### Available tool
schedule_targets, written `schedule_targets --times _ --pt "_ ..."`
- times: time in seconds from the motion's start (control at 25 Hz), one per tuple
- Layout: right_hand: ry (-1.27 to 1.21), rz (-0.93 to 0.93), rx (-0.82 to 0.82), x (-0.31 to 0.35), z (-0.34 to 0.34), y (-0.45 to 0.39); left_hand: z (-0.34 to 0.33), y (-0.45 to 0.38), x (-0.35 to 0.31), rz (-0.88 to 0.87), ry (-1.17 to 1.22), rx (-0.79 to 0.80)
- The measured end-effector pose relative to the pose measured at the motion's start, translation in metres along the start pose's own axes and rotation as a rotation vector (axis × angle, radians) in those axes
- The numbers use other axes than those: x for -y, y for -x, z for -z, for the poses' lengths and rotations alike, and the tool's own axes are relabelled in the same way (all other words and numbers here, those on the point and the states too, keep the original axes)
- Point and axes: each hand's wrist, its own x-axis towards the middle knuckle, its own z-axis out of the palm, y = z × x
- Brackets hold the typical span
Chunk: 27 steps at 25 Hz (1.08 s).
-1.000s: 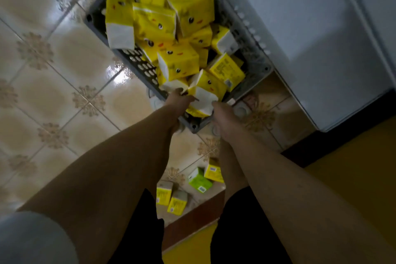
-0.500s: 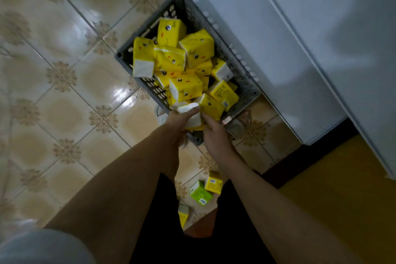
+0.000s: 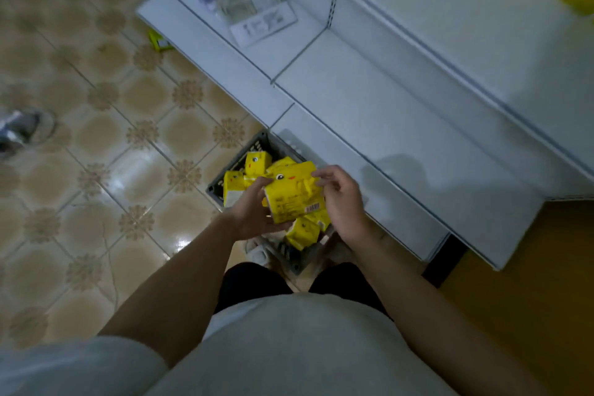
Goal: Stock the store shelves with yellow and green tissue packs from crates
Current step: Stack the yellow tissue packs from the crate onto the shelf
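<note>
Head view: left hand [image 3: 254,212] and right hand [image 3: 342,199] both grip yellow plastic tissue pack [image 3: 294,199] with cartoon face and barcode label, writing too small to read. Pack held above grey plastic crate [image 3: 239,161] of yellow packs, beside white shelf [image 3: 369,96].

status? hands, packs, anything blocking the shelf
Left hand and right hand both grip yellow tissue packs above grey crate. White shelf ahead bare, nothing blocking.
</note>
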Motion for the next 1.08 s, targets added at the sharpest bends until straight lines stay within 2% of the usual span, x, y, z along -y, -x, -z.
schedule_targets --times 0.08,0.2,0.28,0.44,0.56,0.64,0.72,0.8,0.88,0.96,1.08 --pt "0.071 0.076 -0.112 0.026 0.025 0.004 -0.011 0.024 -0.017 -0.020 0.032 0.119" --pt "0.050 0.008 -0.012 0.051 0.049 0.004 -0.029 0.053 -0.040 -0.050 -0.037 0.265" --pt "-0.081 -0.114 0.066 0.070 0.056 0.002 -0.043 0.068 -0.051 -0.073 -0.163 0.349" --pt "-0.323 -0.360 0.101 0.102 0.076 0.008 -0.077 0.086 -0.081 -0.216 -0.378 0.538" --pt "-0.550 -0.448 0.160 0.108 0.089 0.019 -0.112 0.096 -0.101 -0.315 -0.478 0.658" --pt "-0.658 -0.363 0.138 0.111 0.097 0.019 -0.132 0.102 -0.112 -0.362 -0.519 0.683" --pt "-0.702 -0.205 0.037 0.119 0.109 0.020 -0.149 0.108 -0.120 -0.378 -0.487 0.728" --pt "-0.678 -0.071 -0.058 0.130 0.123 0.025 -0.167 0.114 -0.130 -0.381 -0.497 0.659" --pt "-0.624 0.017 -0.123 0.141 0.137 0.034 -0.186 0.122 -0.136 -0.333 -0.638 0.607" --pt "-0.609 0.090 -0.169 0.148 0.152 0.042 -0.211 0.130 -0.139 -0.285 -0.794 0.650" --pt "-0.610 0.197 -0.264 0.156 0.178 0.056 -0.259 0.140 -0.136 -0.307 -0.885 0.651"
